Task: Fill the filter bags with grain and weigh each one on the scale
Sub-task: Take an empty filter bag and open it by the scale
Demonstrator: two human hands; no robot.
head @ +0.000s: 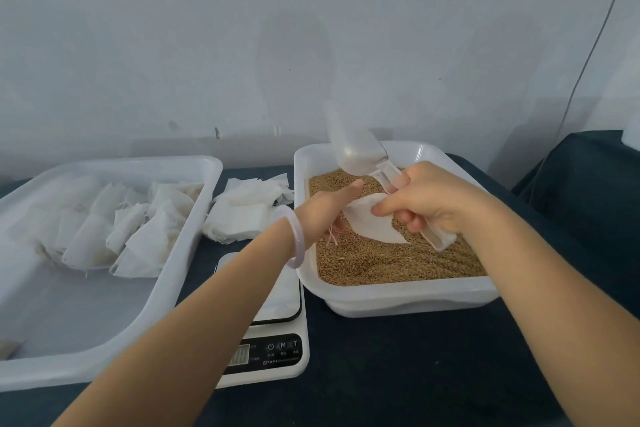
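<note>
Over one tray (398, 292): left hand (327, 208), right hand (431, 198), seemingly one bag (373, 225)

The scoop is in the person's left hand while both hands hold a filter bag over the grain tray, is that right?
Not quite. The head view shows the scoop gripped in the right hand, not the left. The rest holds: the left hand and the right both hold the filter bag over the grain tray.
</note>
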